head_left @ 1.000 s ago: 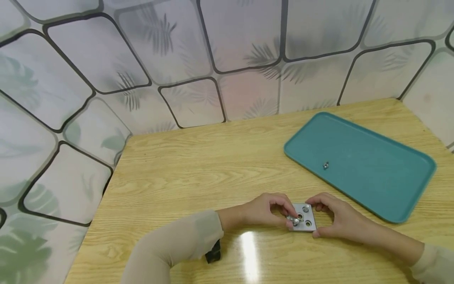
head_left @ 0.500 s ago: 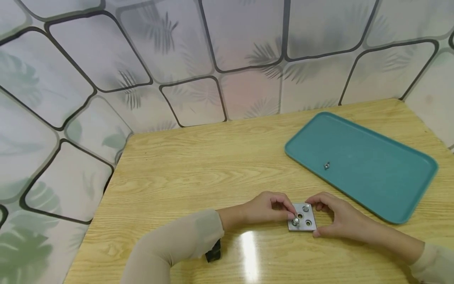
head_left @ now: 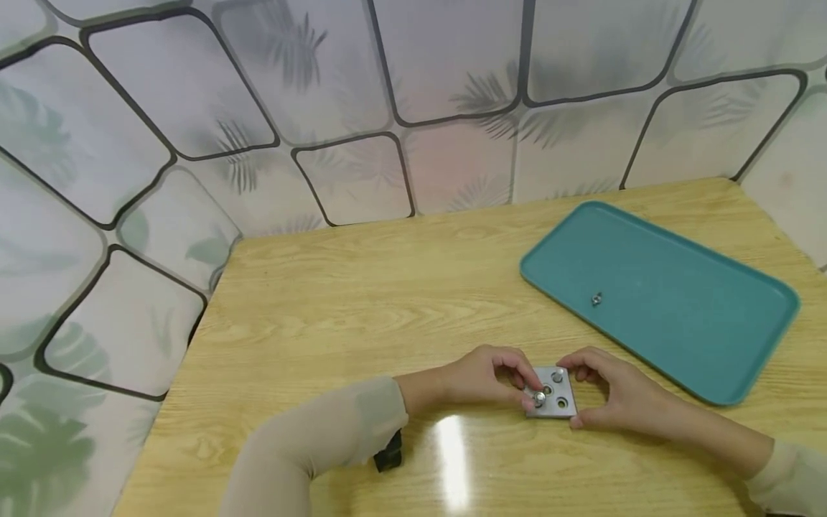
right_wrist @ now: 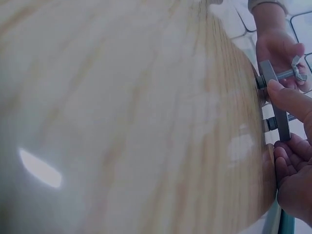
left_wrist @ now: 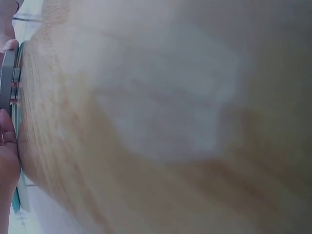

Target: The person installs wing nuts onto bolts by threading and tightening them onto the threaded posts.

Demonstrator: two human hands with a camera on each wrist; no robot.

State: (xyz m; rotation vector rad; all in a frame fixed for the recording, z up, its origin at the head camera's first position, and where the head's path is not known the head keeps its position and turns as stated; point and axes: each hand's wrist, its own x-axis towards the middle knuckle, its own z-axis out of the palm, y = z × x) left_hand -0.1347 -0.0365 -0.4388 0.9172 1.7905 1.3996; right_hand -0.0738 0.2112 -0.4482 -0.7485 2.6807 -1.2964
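Note:
A small square metal plate point(head_left: 551, 408) with several holes lies level, near the front of the table. My left hand point(head_left: 479, 377) pinches a wing nut point(head_left: 539, 398) between thumb and fingers, at the plate's left side. In the right wrist view the wing nut point(right_wrist: 297, 70) sits on a threaded bolt that passes through the plate point(right_wrist: 279, 105). From the right, my right hand point(head_left: 623, 393) grips the plate by its edges, thumb at the near corner and fingers at the far one. A second bolt point(head_left: 558, 375) stands at the far right corner.
A teal tray point(head_left: 685, 309) lies to the right, behind the right hand. One more wing nut point(head_left: 596, 299) rests in it near the left rim. The wooden table point(head_left: 362, 301) meets a patterned curtain-like wall point(head_left: 459, 165) at the back. A black strap piece point(head_left: 389, 452) shows under the left sleeve.
The left fingers shift around the wing nut, drawing back a little and closing on it again. The right hand and the plate stay in place. The head view tilts slightly.

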